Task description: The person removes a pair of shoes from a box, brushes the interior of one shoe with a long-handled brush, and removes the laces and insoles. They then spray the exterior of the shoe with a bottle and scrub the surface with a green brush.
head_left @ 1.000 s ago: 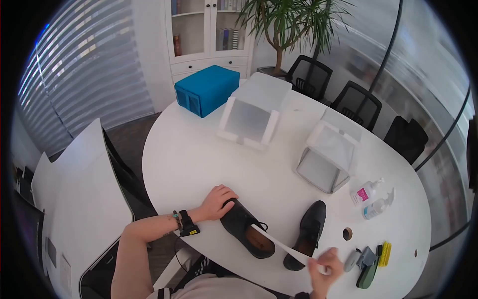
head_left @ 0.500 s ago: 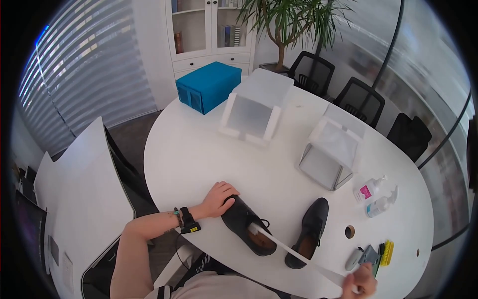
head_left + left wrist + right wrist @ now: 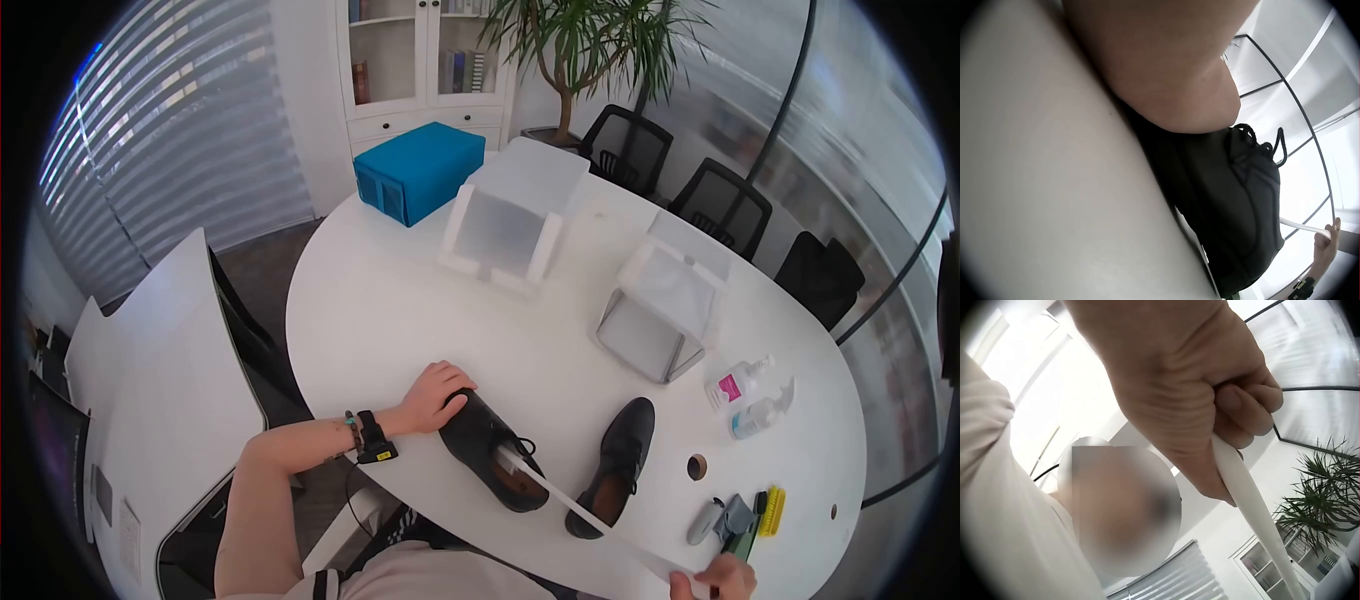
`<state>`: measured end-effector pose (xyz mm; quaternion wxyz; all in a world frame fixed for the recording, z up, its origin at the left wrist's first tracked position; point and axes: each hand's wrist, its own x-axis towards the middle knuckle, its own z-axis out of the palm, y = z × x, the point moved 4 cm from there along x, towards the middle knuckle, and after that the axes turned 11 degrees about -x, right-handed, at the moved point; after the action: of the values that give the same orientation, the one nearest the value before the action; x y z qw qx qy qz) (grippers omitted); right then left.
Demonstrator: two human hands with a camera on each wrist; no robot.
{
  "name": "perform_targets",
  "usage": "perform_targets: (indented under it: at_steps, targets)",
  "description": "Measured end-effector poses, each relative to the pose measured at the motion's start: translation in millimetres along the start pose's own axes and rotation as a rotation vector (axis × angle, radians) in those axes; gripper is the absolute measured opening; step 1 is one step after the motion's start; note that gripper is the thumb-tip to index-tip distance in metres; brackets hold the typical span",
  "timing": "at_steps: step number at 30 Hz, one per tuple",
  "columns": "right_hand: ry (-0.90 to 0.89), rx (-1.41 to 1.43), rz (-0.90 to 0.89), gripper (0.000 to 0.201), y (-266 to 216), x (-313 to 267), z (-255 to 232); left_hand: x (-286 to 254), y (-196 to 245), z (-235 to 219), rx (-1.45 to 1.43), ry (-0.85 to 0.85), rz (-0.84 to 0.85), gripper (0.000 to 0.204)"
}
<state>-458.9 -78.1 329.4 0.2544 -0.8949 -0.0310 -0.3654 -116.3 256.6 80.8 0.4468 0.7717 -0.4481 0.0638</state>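
My left hand (image 3: 432,398) grips the toe of a black lace-up shoe (image 3: 468,438) lying on the white table. In the left wrist view the shoe's side (image 3: 1210,200) and loose lace loops (image 3: 1279,147) show beyond my hand. A long white strip (image 3: 600,525) slants from the shoe's opening toward the lower right, its far end inside the shoe. My right hand (image 3: 722,577) pinches the other end near the front edge. Close up in the right wrist view, the strip (image 3: 1254,503) comes out from under curled fingers. It passes over the heel of the second black shoe (image 3: 626,445).
At the back of the table (image 3: 350,310) stand a blue box (image 3: 420,170) and two whitish boxes (image 3: 500,230). Pump bottles (image 3: 760,415), a yellow brush (image 3: 771,512) and small grey items (image 3: 705,520) lie at right. Black chairs (image 3: 720,205) line the far side.
My right hand has moved right and toward the front edge, drawing the strip out longer from the shoe. My left hand stays on the toe.
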Motion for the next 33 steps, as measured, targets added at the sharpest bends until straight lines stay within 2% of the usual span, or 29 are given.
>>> perform_targets:
  at_steps: [2, 4, 6, 8, 9, 11, 13, 14, 16, 18, 19, 20, 22, 24, 26, 27, 29, 31, 32, 33]
  targets:
    - [-0.167, -0.027, 0.051, 0.028, 5.4, 12.4, 32.0, 0.6, -0.1, -0.4, 0.01, -0.019, -0.016, 0.029]
    - [-0.194, 0.136, 0.14, 0.018, 12.1, 16.2, 86.5, 1.3, 1.5, -0.7, -0.005, 0.005, -0.003, 0.025]
    - [-0.22, 0.103, 0.16, 0.017, 16.6, 9.2, 90.0, -0.4, 0.9, 0.8, -0.005, 0.007, -0.002, 0.025]
    - [-0.129, -0.055, 0.123, 0.017, 18.9, 3.6, 48.4, -1.4, 1.5, -1.1, -0.004, 0.019, -0.006, 0.025]
    - [-0.163, -0.075, 0.078, 0.018, 18.4, 3.7, 22.5, -1.1, 3.8, -2.3, 0.003, 0.004, -0.015, 0.024]
    - [-0.052, -0.03, -0.005, 0.021, 10.1, 1.8, -11.4, 3.0, 3.0, -0.7, 0.005, -0.004, -0.015, 0.024]
    - [0.022, -0.014, 0.002, 0.025, 3.9, 2.2, -15.7, 1.6, 0.8, -0.2, 0.009, -0.013, -0.005, 0.029]
    - [0.048, -0.008, -0.007, 0.026, 3.2, 3.9, -8.2, 1.4, 0.9, -0.2, 0.009, -0.01, -0.007, 0.029]
    - [-0.143, -0.083, 0.007, 0.024, 8.2, 12.5, 31.7, 1.6, 2.1, -1.2, 0.004, -0.004, -0.008, 0.024]
    - [-0.159, 0.127, 0.027, 0.023, 7.1, 19.4, 90.9, 0.8, 3.8, -1.0, 0.004, -0.003, -0.013, 0.024]
    - [-0.176, 0.129, 0.048, 0.023, 11.2, 14.0, 95.8, 2.2, 4.0, -2.5, 0.009, 0.004, -0.011, 0.024]
    - [-0.176, 0.136, 0.043, 0.023, 11.0, 13.3, 85.1, 3.9, 3.4, -4.1, 0.016, 0.008, -0.014, 0.024]
    - [-0.174, -0.094, 0.023, 0.021, 11.9, 11.8, 35.5, 2.5, 4.8, -2.6, 0.017, 0.013, 0.008, 0.024]
    - [-0.169, -0.055, -0.083, 0.018, 12.7, 3.6, -7.6, 0.7, 1.2, -1.4, 0.012, 0.008, 0.011, 0.024]
    - [-0.103, -0.088, -0.369, 0.021, 13.0, -3.2, -18.7, 3.7, -0.3, 1.2, 0.011, 0.005, 0.021, 0.025]
    - [-0.103, -0.089, -0.368, 0.021, 17.8, -7.3, -15.8, 3.1, 0.2, 0.7, 0.007, 0.004, 0.015, 0.025]
    - [-0.144, 0.196, -0.064, 0.021, 19.7, 8.4, 11.1, 2.1, 1.5, -1.8, 0.009, 0.008, 0.005, 0.025]
    - [-0.168, 0.101, 0.05, 0.035, 31.9, -0.2, 61.1, 1.9, 3.7, -1.7, -0.002, 0.019, -0.003, 0.025]
    - [-0.317, 0.416, 0.354, 0.041, 48.4, -12.2, 85.6, 1.5, 3.1, -1.7, -0.001, 0.022, -0.007, 0.025]
    - [-0.353, 0.582, 0.284, 0.043, 51.6, -13.5, 112.6, 1.6, 1.6, -1.4, -0.001, 0.018, -0.007, 0.025]
